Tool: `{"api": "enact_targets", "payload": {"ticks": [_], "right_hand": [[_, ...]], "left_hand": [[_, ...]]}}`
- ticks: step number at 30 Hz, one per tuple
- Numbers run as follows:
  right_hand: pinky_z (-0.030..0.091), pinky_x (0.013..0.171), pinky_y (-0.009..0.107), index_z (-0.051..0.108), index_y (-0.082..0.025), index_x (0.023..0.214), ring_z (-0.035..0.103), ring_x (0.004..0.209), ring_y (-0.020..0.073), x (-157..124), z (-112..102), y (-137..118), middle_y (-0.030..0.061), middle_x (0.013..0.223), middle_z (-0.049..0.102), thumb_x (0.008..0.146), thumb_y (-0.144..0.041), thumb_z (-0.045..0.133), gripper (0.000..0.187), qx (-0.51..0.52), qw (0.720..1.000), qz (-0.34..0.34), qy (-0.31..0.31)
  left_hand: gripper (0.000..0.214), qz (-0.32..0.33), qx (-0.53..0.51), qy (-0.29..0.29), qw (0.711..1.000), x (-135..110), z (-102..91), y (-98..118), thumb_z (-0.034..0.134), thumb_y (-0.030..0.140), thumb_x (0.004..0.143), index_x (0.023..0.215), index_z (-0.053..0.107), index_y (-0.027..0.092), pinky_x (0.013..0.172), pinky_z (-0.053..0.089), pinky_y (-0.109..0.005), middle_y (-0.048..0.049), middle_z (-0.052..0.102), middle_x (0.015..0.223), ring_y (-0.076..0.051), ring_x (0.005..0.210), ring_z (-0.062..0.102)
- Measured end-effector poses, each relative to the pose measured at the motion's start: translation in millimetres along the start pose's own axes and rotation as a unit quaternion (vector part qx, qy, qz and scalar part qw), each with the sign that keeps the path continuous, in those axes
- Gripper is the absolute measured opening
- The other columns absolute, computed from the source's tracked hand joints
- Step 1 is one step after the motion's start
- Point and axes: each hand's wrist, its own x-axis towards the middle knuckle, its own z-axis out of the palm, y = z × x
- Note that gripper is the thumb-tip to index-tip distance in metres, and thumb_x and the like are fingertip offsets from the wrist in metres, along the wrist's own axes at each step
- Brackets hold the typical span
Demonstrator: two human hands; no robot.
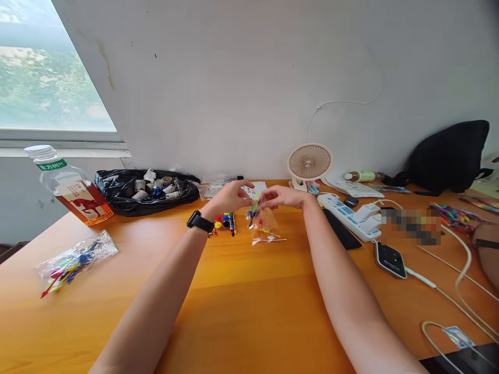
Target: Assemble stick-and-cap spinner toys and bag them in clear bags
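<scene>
A small clear plastic bag (266,231) hangs just above the table in front of me, with small coloured plastic pieces inside. My right hand (281,196) pinches the bag near its top. Facing it, my left hand (231,198) has its fingers bent and closed at the bag's upper left edge; its fingertips are partly hidden. Below my left hand lies a group of small coloured plastic parts (225,222), yellow, red and blue among them. To the left, a filled clear packet (80,261) of similar pieces lies flat on the table.
A drink bottle (74,187) and a black bag of grey rolls (148,195) stand at the left. Behind my hands is a small fan (311,163). A power strip (349,215), a phone-like device (390,259), cables and a black backpack (448,156) occupy the right; another person's arm (487,254) shows there.
</scene>
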Motion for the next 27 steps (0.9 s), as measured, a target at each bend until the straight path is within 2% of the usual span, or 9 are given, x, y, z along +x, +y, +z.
{"api": "enact_targets", "payload": {"ticks": [5, 8, 11, 14, 18, 21, 24, 27], "right_hand": [[0.042, 0.066, 0.027, 0.083, -0.016, 0.098, 0.056, 0.072, 0.0132, 10, -1, 21, 0.0073, 0.092, 0.076, 0.07, -0.055, 0.09, 0.048, 0.089, 0.982, -0.037, 0.165], [0.043, 0.066, 0.028, 0.081, -0.016, 0.092, 0.056, 0.07, 0.0133, 17, -1, 28, 0.0074, 0.088, 0.077, 0.066, -0.053, 0.091, 0.046, 0.128, 0.964, -0.064, 0.226], [0.043, 0.066, 0.027, 0.079, -0.017, 0.091, 0.059, 0.074, 0.0139, 17, -1, 30, 0.0076, 0.092, 0.077, 0.065, -0.049, 0.092, 0.044, 0.14, 0.963, -0.051, 0.225], [0.043, 0.065, 0.026, 0.077, -0.017, 0.092, 0.061, 0.077, 0.0145, 13, -1, 28, 0.0073, 0.094, 0.076, 0.065, -0.048, 0.092, 0.043, 0.139, 0.964, -0.041, 0.223], [0.04, 0.064, 0.026, 0.076, -0.018, 0.095, 0.054, 0.071, 0.0115, 12, 1, 25, 0.0043, 0.093, 0.073, 0.071, -0.051, 0.09, 0.043, 0.135, 0.966, -0.074, 0.207], [0.037, 0.063, 0.026, 0.074, -0.018, 0.093, 0.049, 0.068, 0.0109, 16, 2, 23, 0.0019, 0.087, 0.07, 0.071, -0.056, 0.088, 0.046, 0.132, 0.956, -0.095, 0.244], [0.036, 0.063, 0.026, 0.073, -0.018, 0.094, 0.048, 0.068, 0.0115, 20, 0, 22, 0.0012, 0.085, 0.068, 0.073, -0.06, 0.084, 0.048, 0.124, 0.942, -0.094, 0.296], [0.04, 0.066, 0.026, 0.072, -0.018, 0.098, 0.054, 0.074, 0.013, 22, -3, 25, 0.0033, 0.09, 0.07, 0.076, -0.058, 0.081, 0.046, 0.094, 0.936, -0.066, 0.331]], "left_hand": [[0.035, -0.024, 0.011, 0.078, 0.997, 8, -2.3, -18, 0.081, 0.03, 0.075, 0.107, 0.075, 0.018, 0.065, 0.053, -0.028, -0.0057, 0.08, 0.083, -0.022, 0.077, 0.075], [0.028, -0.016, -0.023, 0.107, 0.994, 9, 3.8, -23, 0.08, 0.028, 0.073, 0.099, 0.076, 0.017, 0.067, 0.053, -0.029, -0.0053, 0.078, 0.078, -0.021, 0.075, 0.074], [0.028, 0.001, -0.049, 0.123, 0.991, 10, 10.9, -24, 0.077, 0.026, 0.076, 0.101, 0.075, 0.015, 0.073, 0.055, -0.03, -0.0055, 0.078, 0.079, -0.021, 0.078, 0.074], [0.036, 0.005, -0.089, 0.134, 0.987, 10, 15.0, -23, 0.079, 0.023, 0.073, 0.108, 0.072, 0.015, 0.074, 0.057, -0.031, -0.0066, 0.078, 0.083, -0.021, 0.079, 0.075], [0.04, 0.021, -0.13, 0.125, 0.983, 9, 15.6, -21, 0.081, 0.026, 0.075, 0.112, 0.07, 0.015, 0.074, 0.058, -0.031, -0.0073, 0.078, 0.084, -0.02, 0.076, 0.074], [0.038, 0.048, -0.125, 0.138, 0.981, 8, 12.7, -18, 0.08, 0.029, 0.078, 0.112, 0.069, 0.015, 0.074, 0.058, -0.03, -0.0071, 0.077, 0.085, -0.019, 0.076, 0.073], [0.042, 0.067, -0.122, 0.203, 0.969, 6, 3.2, -16, 0.076, 0.029, 0.081, 0.12, 0.064, 0.019, 0.077, 0.059, -0.029, -0.0051, 0.076, 0.087, -0.018, 0.079, 0.074], [0.036, 0.045, -0.101, 0.316, 0.942, 3, -14.6, -22, 0.073, 0.03, 0.083, 0.115, 0.062, 0.02, 0.075, 0.058, -0.027, -0.0056, 0.076, 0.094, -0.017, 0.079, 0.075]]}}
